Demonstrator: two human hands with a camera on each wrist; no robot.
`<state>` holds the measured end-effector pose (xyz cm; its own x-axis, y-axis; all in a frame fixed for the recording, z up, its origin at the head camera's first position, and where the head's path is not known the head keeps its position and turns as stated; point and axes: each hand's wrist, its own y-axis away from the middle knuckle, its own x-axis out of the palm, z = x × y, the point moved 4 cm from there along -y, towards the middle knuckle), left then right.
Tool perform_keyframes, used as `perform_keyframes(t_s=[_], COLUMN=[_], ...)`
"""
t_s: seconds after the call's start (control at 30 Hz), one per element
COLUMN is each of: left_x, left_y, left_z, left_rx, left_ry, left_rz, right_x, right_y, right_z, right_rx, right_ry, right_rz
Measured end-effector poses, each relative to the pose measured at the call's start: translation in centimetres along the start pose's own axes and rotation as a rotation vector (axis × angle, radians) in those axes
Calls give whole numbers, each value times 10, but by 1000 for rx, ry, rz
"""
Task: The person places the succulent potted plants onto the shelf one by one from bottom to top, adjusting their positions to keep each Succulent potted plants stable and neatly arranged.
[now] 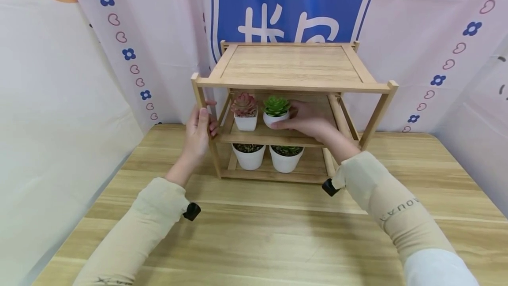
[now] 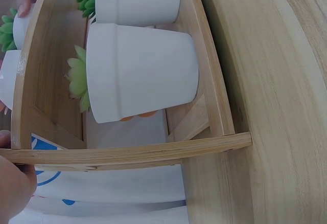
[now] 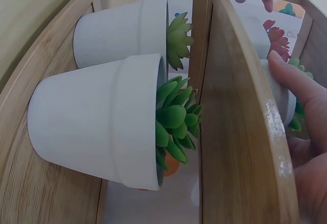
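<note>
A green succulent in a small round white pot is on the middle shelf of a wooden rack. My right hand grips this pot from its right side, thumb across the front. To its left stands a reddish succulent in a square white pot. My left hand holds the rack's front left post, its fingers curled round the wood. On the bottom shelf are two larger white pots, the left one and the right one, with green succulents in them.
The rack stands on a wood-grain table near the back. Behind it hangs a printed curtain with a blue panel. The top shelf's front rail and the posts frame the space round my right hand.
</note>
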<state>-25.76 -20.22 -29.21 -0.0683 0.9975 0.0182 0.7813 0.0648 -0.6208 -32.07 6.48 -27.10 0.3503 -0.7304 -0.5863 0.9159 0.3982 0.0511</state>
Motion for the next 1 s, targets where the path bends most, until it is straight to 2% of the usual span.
perform_keyframes(t_s=[0.33,0.77,1.0], left_x=[3,3,1], left_y=[1,2,1], left_z=[1,-1,-3], left_rx=[-16,-26,-13], left_ry=[-11,8,-43], left_rz=[-9,-30,-30], right_x=[2,1,-1], right_y=[0,-1,1], right_z=[-3,-4,-3], right_rx=[-37,-45,-66], right_ry=[-56,19,21], right_rz=[0,-13,-9])
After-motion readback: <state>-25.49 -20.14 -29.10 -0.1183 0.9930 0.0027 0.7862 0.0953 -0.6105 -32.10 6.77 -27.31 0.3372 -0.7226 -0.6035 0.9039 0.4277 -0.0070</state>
